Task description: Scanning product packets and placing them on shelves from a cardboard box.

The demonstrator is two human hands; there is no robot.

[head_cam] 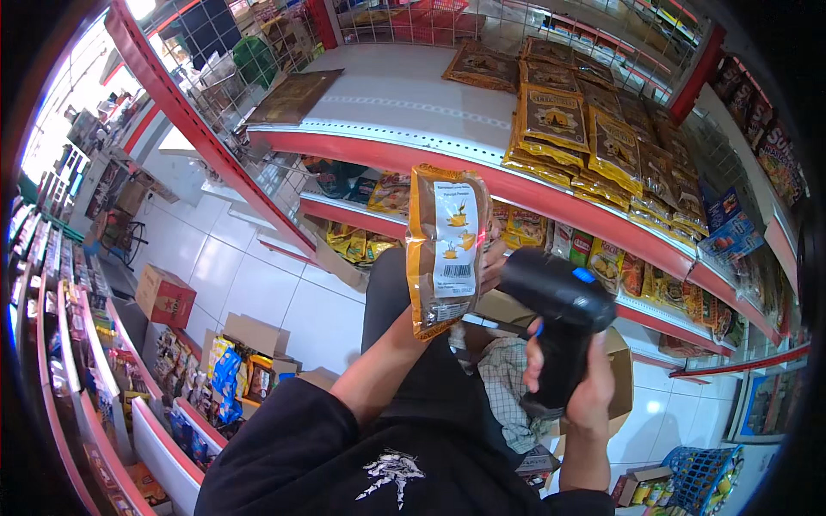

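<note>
My left hand grips a brown and yellow coffee packet from behind. Its fingers show along the packet's right edge; most of the palm is hidden. The packet's white label faces me, with cup drawings and a printed barcode. In my right hand is a black handheld barcode scanner, held by its handle. The scanner's head points left at the packet, a small gap away. A red glow falls on the label's right edge. More packets of similar colours lie stacked on the upper shelf beyond.
A flat brown packet lies at that shelf's left end. Food sachets fill the lower shelf. A checked cloth lies by an open cardboard box. On the floor stand a closed carton and a blue basket.
</note>
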